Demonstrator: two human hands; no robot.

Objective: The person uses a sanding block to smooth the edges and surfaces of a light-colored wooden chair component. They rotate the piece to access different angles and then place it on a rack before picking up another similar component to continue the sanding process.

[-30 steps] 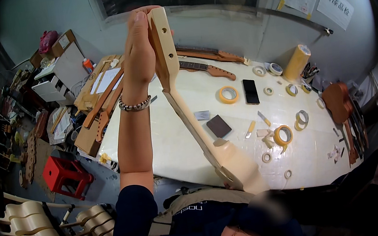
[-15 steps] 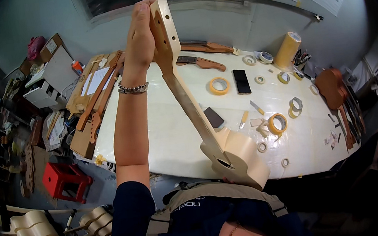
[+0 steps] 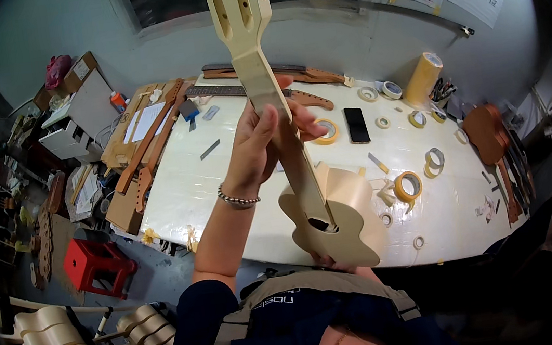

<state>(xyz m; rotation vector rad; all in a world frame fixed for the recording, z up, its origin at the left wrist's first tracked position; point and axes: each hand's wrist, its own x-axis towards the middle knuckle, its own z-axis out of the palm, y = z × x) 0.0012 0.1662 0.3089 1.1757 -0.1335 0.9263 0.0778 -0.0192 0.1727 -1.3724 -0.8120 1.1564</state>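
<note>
An unstrung, cream-coloured ukulele (image 3: 349, 232) stands tilted in front of me, its slotted headstock at the top of the view and its soundhole side turned partly toward me. My left hand (image 3: 264, 132) is wrapped round the middle of the neck, thumb on the near side and fingertips showing past the right edge. A beaded bracelet circles that wrist. Of my right hand (image 3: 322, 259), only a few fingers show at the lower edge of the body, where they hold it; the rest is hidden behind the ukulele.
On the white table (image 3: 284, 240) lie a phone (image 3: 356, 125), a yellow-handled knife (image 3: 378, 163) and several tape rolls (image 3: 407, 186). Guitar necks (image 3: 148, 140) rest at the left and back. A brown instrument body (image 3: 485, 133) stands right. A red stool (image 3: 98, 267) sits on the floor.
My left hand has moved down from the headstock to the middle of the neck. The ukulele has turned, showing more of its soundhole side, and its headstock is higher in view.
</note>
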